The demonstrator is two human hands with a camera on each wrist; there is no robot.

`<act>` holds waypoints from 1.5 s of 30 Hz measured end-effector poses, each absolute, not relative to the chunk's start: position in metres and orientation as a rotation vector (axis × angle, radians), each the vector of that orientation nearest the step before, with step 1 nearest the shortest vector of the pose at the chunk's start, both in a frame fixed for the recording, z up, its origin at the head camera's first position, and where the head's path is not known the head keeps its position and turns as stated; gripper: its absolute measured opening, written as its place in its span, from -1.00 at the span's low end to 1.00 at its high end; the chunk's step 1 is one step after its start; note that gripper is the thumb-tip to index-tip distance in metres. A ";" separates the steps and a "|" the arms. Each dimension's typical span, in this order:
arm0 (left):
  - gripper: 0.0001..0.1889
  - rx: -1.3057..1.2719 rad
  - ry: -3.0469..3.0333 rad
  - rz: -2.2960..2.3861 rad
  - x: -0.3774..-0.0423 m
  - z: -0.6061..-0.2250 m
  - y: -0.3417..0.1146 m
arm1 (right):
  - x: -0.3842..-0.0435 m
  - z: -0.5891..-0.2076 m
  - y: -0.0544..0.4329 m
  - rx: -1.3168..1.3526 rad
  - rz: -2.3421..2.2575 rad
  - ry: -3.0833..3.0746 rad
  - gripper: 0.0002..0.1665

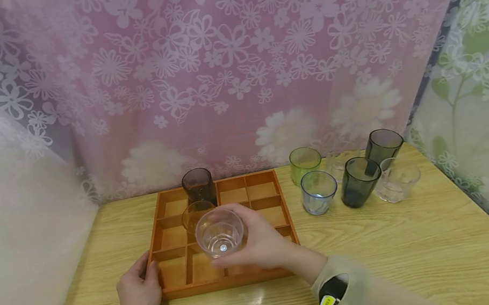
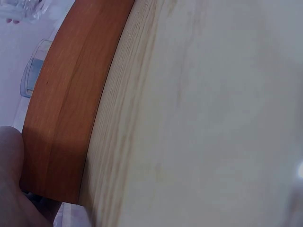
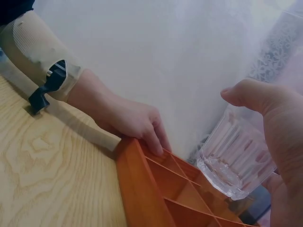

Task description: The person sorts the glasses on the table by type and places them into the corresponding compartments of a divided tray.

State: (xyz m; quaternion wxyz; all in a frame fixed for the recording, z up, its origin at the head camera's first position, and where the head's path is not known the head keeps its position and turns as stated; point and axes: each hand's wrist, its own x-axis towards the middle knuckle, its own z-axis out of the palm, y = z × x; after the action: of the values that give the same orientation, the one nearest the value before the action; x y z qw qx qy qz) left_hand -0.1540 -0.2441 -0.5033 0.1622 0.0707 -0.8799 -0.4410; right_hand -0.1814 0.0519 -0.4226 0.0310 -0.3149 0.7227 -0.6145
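My right hand [image 1: 262, 239] grips a clear drinking glass [image 1: 220, 229] round its side, held above the compartments of an orange-brown wooden divided tray [image 1: 228, 283]. Ribbed sides and a thick base show on this glass in the right wrist view. At the tray's front left corner, my left hand [image 1: 139, 291] holds the side wall, its fingertips over the rim in the right wrist view. A dark grey glass [image 1: 197, 183] stands in a back compartment. In front of it an amber glass [image 1: 190, 215] sits in the middle row, partly hidden by the clear glass.
Right of the tray stand a green glass [image 1: 305, 164], a blue-rimmed glass [image 1: 319, 193], two dark grey glasses [image 1: 360, 184] and clear glasses [image 1: 397, 183]. A pink floral curtain [image 1: 229, 68] hangs behind the wooden table [image 1: 414, 253], with pale curtains at both sides.
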 end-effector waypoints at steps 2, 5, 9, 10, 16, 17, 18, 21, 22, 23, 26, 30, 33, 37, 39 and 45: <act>-0.61 0.203 -2.513 -1.262 -0.154 -0.504 -0.245 | -0.182 -0.425 0.044 -0.961 -1.891 2.207 -0.01; -0.61 0.202 -2.514 -1.262 -0.154 -0.504 -0.245 | -0.182 -0.431 0.035 -0.954 -1.897 2.173 -0.01; -0.62 0.196 -2.507 -1.252 -0.155 -0.505 -0.245 | -0.182 -0.439 0.024 -0.967 -1.895 2.171 0.00; -0.62 0.193 -2.505 -1.251 -0.155 -0.505 -0.245 | -0.182 -0.441 0.022 -0.970 -1.897 2.173 0.00; -0.63 0.191 -2.500 -1.251 -0.156 -0.504 -0.244 | -0.183 -0.449 0.015 -0.958 -1.885 2.179 0.02; -0.63 0.195 -2.500 -1.251 -0.157 -0.504 -0.244 | -0.183 -0.450 0.014 -0.950 -1.881 2.182 0.03; -0.63 0.197 -2.500 -1.250 -0.157 -0.504 -0.244 | -0.184 -0.451 0.013 -0.945 -1.875 2.187 0.03; -0.63 0.202 -2.501 -1.254 -0.157 -0.504 -0.243 | -0.184 -0.454 0.010 -0.934 -1.869 2.197 0.05; -0.63 0.203 -2.501 -1.257 -0.157 -0.504 -0.243 | -0.184 -0.455 0.009 -0.933 -1.868 2.200 0.06; -0.63 0.205 -2.501 -1.259 -0.157 -0.504 -0.243 | -0.184 -0.456 0.009 -0.931 -1.866 2.201 0.06; -0.62 0.208 -2.502 -1.267 -0.157 -0.505 -0.243 | -0.184 -0.458 0.006 -0.934 -1.863 2.207 0.06; -0.62 0.209 -2.500 -1.272 -0.157 -0.506 -0.243 | -0.184 -0.463 0.002 -0.943 -1.855 2.226 0.05; -0.62 0.207 -2.501 -1.269 -0.157 -0.506 -0.244 | -0.184 -0.466 0.001 -0.934 -1.848 2.240 0.04; -0.61 0.208 -2.506 -1.270 -0.157 -0.506 -0.244 | -0.184 -0.470 0.000 -0.911 -1.814 2.252 0.05; -0.61 0.214 -2.508 -1.268 -0.156 -0.506 -0.244 | -0.185 -0.471 0.000 -0.906 -1.788 2.260 0.06; -0.61 0.230 -2.512 -1.270 -0.156 -0.507 -0.246 | -0.187 -0.473 0.002 -0.890 -1.694 2.303 0.06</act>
State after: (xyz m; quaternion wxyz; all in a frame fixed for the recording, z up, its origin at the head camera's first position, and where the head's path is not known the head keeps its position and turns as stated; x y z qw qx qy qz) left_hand -0.1562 -0.2457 -0.5069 0.1581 0.0806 -0.8782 -0.4441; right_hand -0.1866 0.0020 -0.4733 0.0735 -0.2965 0.7670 -0.5643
